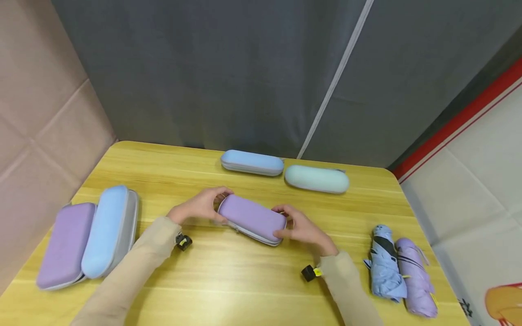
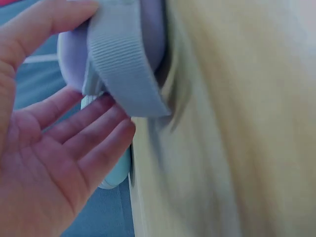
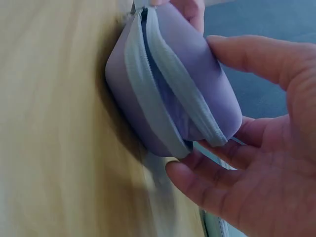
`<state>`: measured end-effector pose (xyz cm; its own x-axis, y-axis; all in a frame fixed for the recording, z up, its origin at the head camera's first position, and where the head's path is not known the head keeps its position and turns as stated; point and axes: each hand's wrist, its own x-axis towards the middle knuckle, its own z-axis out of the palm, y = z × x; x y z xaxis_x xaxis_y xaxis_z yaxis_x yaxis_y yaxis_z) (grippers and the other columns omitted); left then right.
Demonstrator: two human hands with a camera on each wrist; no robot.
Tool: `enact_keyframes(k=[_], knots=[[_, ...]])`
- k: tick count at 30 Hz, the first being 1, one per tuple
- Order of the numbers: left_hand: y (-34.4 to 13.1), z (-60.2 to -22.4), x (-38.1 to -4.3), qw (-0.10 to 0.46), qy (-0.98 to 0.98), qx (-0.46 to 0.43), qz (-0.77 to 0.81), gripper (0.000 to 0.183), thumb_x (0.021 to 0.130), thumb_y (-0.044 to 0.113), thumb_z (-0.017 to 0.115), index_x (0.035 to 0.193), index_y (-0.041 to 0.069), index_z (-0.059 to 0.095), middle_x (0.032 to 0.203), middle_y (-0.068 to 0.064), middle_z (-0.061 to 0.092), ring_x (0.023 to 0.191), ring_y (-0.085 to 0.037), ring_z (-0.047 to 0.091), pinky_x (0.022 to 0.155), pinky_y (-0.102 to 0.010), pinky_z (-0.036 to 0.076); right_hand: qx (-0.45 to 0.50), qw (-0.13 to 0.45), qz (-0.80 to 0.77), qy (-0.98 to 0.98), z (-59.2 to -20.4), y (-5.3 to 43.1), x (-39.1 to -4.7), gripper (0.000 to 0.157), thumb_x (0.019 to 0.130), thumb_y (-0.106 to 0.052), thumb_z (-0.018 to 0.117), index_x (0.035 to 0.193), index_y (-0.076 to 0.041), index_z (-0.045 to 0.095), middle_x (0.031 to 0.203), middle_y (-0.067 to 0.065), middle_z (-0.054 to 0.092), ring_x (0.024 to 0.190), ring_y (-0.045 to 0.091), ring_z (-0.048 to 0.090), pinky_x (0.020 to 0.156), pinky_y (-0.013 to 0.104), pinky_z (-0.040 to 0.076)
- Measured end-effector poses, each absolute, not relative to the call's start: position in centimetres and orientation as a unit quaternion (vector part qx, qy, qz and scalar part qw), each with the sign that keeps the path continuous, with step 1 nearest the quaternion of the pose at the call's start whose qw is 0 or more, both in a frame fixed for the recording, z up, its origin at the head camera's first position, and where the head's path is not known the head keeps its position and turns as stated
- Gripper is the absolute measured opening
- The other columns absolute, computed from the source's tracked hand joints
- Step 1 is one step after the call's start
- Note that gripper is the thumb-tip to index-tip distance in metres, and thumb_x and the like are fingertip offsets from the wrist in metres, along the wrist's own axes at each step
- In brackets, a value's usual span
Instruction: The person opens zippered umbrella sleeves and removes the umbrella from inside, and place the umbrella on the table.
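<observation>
Lilac case (image 1: pixel 252 217): we have it near the middle of the surface (image 1: pixel 228 290), between both hands; whether its underside touches down, we cannot tell.
Long axis: it lies mostly crosswise to us, slanting in the head view, left end farther off, right end nearer.
Facing: its smooth broad face points up, and we see the zip seam (image 3: pixel 180 89) running along the near side and round the right end, where its tapes part in a narrow gap.
Strap end: a grey strap (image 2: pixel 121 54) shows at the left end.
Left hand (image 1: pixel 205 206): we grip the left end, thumb nearer us, fingers beyond.
Right hand (image 1: pixel 299 226): we grip the right end likewise, thumb nearer us.
Far edge: we see a blue case (image 1: pixel 253 162) and, right of it, a mint case (image 1: pixel 316 179), both crosswise.
Left side: a purple case (image 1: pixel 69 244) and a light-blue case (image 1: pixel 105 231) lie side by side, pointing away from us.
Right side: a blue umbrella (image 1: pixel 385 271) and a purple umbrella (image 1: pixel 415 278), both folded.
</observation>
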<state>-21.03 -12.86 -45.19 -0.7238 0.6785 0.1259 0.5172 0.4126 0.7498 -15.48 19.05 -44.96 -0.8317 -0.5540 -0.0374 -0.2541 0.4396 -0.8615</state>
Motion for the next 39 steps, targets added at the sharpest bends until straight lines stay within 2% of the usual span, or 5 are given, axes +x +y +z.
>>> enact_keyframes(k=[10, 20, 31, 35, 39], knots=[[-11.7, -44.3, -23.4, 0.179, 0.808, 0.364, 0.426, 0.066, 0.064, -0.008, 0.066, 0.127, -0.004, 0.048, 0.123, -0.018, 0.055, 0.113, -0.032, 0.051, 0.096, -0.044, 0.042, -0.255, 0.152, -0.483, 0.824, -44.8, 18.2, -12.8, 0.057, 0.073, -0.004, 0.078, 0.121, 0.003, 0.049, 0.113, 0.014, 0.054, 0.098, 0.027, 0.055, 0.077, 0.034, 0.053], [-9.4, -43.8, -24.8, 0.207, 0.804, 0.377, 0.411, 0.07, 0.061, -0.01, 0.052, 0.13, -0.003, 0.051, 0.122, -0.019, 0.051, 0.108, -0.029, 0.049, 0.096, -0.047, 0.041, -0.198, 0.091, -0.483, 0.848, -45.3, 15.1, -9.5, 0.05, 0.07, -0.005, 0.079, 0.111, 0.002, 0.052, 0.1, 0.008, 0.057, 0.086, 0.023, 0.058, 0.069, 0.032, 0.054], [-7.1, -43.5, -24.8, 0.168, 0.835, 0.394, 0.345, 0.071, 0.061, -0.011, 0.043, 0.129, 0.004, 0.056, 0.116, -0.014, 0.054, 0.1, -0.025, 0.045, 0.085, -0.035, 0.039, -0.13, 0.044, -0.526, 0.839, -46.1, 11.9, -8.0, 0.048, 0.066, -0.004, 0.08, 0.102, 0.003, 0.049, 0.087, 0.011, 0.053, 0.076, 0.025, 0.056, 0.063, 0.03, 0.053], [-5.7, -42.3, -23.2, 0.136, 0.886, 0.348, 0.275, 0.055, 0.076, 0.001, 0.049, 0.131, 0.001, 0.053, 0.118, -0.017, 0.052, 0.104, -0.029, 0.044, 0.087, -0.039, 0.04, -0.133, 0.043, -0.52, 0.843, -45.9, 12.0, -8.0, 0.049, 0.068, -0.007, 0.08, 0.104, 0.003, 0.049, 0.089, 0.009, 0.053, 0.078, 0.025, 0.056, 0.062, 0.03, 0.052], [-3.9, -41.8, -20.3, 0.088, 0.947, 0.233, 0.202, 0.063, 0.085, 0.038, 0.058, 0.133, -0.001, 0.049, 0.121, -0.02, 0.049, 0.106, -0.033, 0.047, 0.081, -0.044, 0.046, -0.155, 0.035, -0.521, 0.839, -45.7, 12.7, -8.3, 0.04, 0.077, -0.011, 0.076, 0.105, 0.004, 0.052, 0.09, 0.011, 0.056, 0.078, 0.027, 0.056, 0.061, 0.029, 0.052]])
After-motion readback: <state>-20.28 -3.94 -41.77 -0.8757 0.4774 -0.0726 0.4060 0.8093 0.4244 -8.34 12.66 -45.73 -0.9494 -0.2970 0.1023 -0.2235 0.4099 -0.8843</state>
